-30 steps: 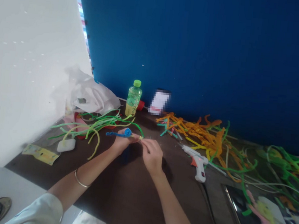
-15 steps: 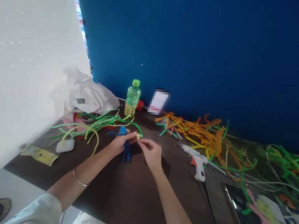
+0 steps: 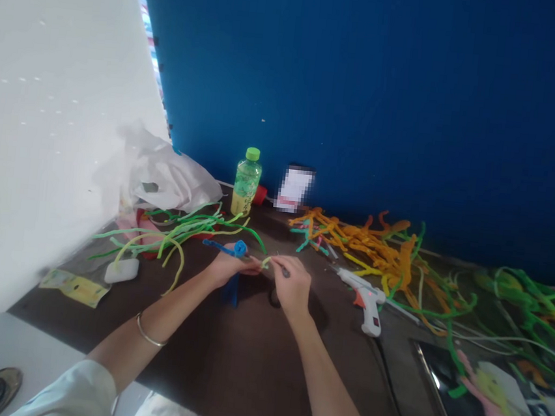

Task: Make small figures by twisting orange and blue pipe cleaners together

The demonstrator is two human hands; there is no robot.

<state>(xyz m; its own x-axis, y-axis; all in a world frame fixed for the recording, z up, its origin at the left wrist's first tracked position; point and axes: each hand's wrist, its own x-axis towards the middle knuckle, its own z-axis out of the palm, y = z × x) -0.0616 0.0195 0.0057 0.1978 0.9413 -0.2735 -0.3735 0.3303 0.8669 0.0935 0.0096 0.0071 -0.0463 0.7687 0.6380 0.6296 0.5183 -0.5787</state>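
Note:
My left hand point(image 3: 227, 267) is closed around a blue pipe-cleaner figure point(image 3: 240, 249); its curled top and one arm stick out above my fingers, and its lower part hangs below, partly hidden. Between my two hands' fingertips is a short pale yellow-green pipe cleaner point(image 3: 266, 262). My right hand point(image 3: 294, 281) pinches at this piece, fingers bent. A dark loop point(image 3: 275, 297) shows below the right fingers, perhaps a scissors handle; most of it is hidden by the hand.
Green pipe cleaners point(image 3: 191, 229) lie to the left, orange ones point(image 3: 377, 244) to the right. A glue gun point(image 3: 369, 302) with a cord rests on the dark table point(image 3: 242, 374). Behind stand a green-capped bottle point(image 3: 247, 182) and a phone point(image 3: 295, 189). A white case point(image 3: 121, 271) sits at left.
My left hand has turned, shifting the blue figure's top to the right. My right hand has moved slightly right, its fingers curled more, and the dark loop now shows beneath them.

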